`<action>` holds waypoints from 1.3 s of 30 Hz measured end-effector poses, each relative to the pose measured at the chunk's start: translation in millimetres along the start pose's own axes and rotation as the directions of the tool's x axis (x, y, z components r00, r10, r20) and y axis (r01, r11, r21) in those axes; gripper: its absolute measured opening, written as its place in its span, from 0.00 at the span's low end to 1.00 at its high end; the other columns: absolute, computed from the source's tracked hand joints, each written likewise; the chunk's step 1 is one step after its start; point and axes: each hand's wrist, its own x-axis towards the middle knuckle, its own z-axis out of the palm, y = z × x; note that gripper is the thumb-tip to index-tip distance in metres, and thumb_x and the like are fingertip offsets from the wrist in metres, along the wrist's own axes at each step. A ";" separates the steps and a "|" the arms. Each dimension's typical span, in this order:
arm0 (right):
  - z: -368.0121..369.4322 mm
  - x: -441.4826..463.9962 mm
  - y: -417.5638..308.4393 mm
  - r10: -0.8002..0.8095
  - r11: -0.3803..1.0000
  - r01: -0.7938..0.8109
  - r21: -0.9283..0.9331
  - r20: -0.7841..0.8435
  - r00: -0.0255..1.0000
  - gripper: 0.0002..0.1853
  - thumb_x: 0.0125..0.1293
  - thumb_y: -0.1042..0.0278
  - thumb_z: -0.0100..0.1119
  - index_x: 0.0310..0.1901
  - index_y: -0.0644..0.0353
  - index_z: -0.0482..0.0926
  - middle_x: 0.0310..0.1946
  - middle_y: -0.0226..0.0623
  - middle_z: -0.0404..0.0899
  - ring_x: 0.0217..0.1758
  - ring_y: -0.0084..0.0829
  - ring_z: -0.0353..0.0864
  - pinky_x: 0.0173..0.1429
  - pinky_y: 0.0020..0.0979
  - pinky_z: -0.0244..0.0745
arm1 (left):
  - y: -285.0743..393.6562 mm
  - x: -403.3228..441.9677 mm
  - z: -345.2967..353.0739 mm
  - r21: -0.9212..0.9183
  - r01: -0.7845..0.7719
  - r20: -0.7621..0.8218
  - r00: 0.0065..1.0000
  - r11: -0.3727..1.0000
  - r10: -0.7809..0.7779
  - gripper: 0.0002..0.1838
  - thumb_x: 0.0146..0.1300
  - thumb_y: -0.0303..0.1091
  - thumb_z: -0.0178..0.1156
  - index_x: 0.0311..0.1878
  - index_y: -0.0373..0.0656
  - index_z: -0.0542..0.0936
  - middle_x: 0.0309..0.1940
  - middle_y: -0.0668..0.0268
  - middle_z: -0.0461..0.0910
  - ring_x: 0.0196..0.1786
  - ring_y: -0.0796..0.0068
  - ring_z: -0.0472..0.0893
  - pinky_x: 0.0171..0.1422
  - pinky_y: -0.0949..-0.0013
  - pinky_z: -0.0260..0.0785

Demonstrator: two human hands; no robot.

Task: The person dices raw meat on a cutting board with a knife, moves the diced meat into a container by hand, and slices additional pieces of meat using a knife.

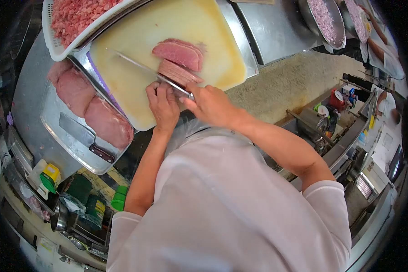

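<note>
My right hand (213,106) is wrapped around the handle of a kitchen knife (143,66). Its blade slants up and left over the white cutting board (222,50), along the near side of some cut strips of raw meat (179,72). My left hand (163,106) has its fingers curled down at the board's near edge, with the fingertips close against the blade. Whatever lies beneath those fingers is hidden. Just beyond the strips, overlapping flat slices of raw meat (179,53) rest on the board.
Left of the board, a metal tray (54,115) carries large raw meat pieces (84,93) and a cleaver (77,129). A white basket (59,52) of diced meat stands at upper left. Metal bowls (310,22) of chopped pink-white food and another person's arm (376,47) appear at upper right.
</note>
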 end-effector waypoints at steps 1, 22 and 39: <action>-4.1 -2.8 -1.5 0.013 0.999 -0.014 0.046 0.021 1.000 0.19 0.76 0.58 0.61 0.53 0.69 0.77 0.27 0.59 0.81 0.33 0.62 0.83 0.39 0.55 0.76 | 0.3 -3.2 -0.9 -0.013 -0.006 -0.026 1.000 1.000 0.006 0.08 0.74 0.27 0.56 0.52 0.34 0.76 0.50 0.44 0.73 0.52 0.41 0.74 0.57 0.45 0.69; -21.6 -11.8 -27.3 0.152 0.984 -0.169 0.060 0.223 0.963 0.19 0.80 0.59 0.57 0.55 0.72 0.76 0.25 0.61 0.79 0.32 0.64 0.81 0.40 0.54 0.75 | -6.4 0.8 -2.7 0.013 0.015 0.012 1.000 1.000 -0.015 0.07 0.69 0.25 0.56 0.48 0.36 0.77 0.42 0.49 0.73 0.48 0.42 0.73 0.54 0.44 0.64; 1.6 -15.0 -1.0 0.049 0.998 -0.053 0.039 0.095 0.994 0.18 0.77 0.59 0.60 0.51 0.70 0.76 0.26 0.59 0.80 0.34 0.64 0.82 0.40 0.56 0.75 | -2.6 3.2 -3.6 0.039 -0.009 0.003 1.000 0.999 0.009 0.06 0.72 0.24 0.52 0.49 0.33 0.73 0.43 0.46 0.72 0.47 0.41 0.72 0.55 0.44 0.65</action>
